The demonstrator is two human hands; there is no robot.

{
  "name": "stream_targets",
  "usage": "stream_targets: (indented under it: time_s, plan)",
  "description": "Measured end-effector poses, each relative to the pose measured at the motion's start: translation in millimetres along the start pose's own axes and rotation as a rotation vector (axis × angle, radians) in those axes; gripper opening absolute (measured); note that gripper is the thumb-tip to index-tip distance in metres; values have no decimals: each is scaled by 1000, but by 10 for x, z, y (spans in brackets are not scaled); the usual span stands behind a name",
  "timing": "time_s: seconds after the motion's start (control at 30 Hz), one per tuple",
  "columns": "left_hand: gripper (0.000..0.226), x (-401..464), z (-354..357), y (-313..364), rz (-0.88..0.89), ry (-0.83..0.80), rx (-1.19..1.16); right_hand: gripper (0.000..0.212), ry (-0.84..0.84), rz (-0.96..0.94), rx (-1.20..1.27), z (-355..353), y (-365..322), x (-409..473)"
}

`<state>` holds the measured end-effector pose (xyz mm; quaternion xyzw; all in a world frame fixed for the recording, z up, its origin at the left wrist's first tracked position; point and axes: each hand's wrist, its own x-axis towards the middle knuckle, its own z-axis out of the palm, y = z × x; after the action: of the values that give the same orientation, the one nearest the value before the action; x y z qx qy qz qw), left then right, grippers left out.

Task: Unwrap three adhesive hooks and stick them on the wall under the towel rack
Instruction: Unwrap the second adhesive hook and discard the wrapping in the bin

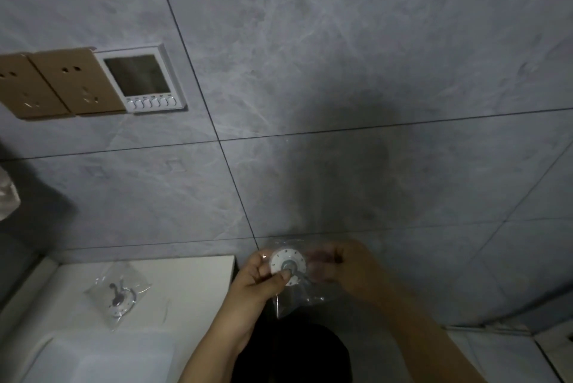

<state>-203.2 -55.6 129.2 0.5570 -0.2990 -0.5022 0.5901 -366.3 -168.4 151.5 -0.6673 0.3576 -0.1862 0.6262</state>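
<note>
Both hands hold one hook (288, 265) in its clear bag (297, 299) in front of the tiled wall (341, 72). The left hand (263, 280) pinches the white disc through the film, thumb on its hub; the right hand (344, 268), blurred, curls its fingers round the bag's right side. Judging by this, the bag is being opened: keep the left pinch firm on the disc and draw the film away with the right, so the hook does not drop. A second bagged hook (119, 297) lies on the white surface (192, 277), near its back edge, well apart to the left.
</note>
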Motion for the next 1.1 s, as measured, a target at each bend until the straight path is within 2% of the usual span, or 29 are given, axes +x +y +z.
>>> stream_targets:
  time_s: [0.23, 0.33, 0.4, 0.5, 0.63, 0.73, 0.87, 0.97, 1.1]
  plan:
    - [41, -33, -8, -13, 15, -34, 14, 12, 98, 33, -78, 123, 84, 47]
    - [44, -29, -23, -67, 10, -12, 9, 6, 120, 39, -27, 144, 77, 35]
    - [47, -22, -51, -115, -10, 1, -26, 4, 165, 49, -8, 148, 73, 28]
    - [36, -28, -97, -190, -61, 32, -126, 5, 219, 38, -19, 139, 76, 31]
    - [15, -21, -115, -275, -59, 178, 12, 22, 228, -31, -15, 134, 94, 2]
    - [13, -9, -119, -293, -47, 287, 51, 14, 256, -65, -33, 117, 137, -11]
    - [8, -7, -116, -362, -23, 426, 61, 20, 283, -19, 123, 92, 212, 0]
    - [9, -6, -106, -532, -40, 491, 66, 12, 322, 0, 209, 32, 327, 0]
    - [9, 1, -145, -917, -104, 551, 64, 18, 376, 3, 247, -45, 627, -9]
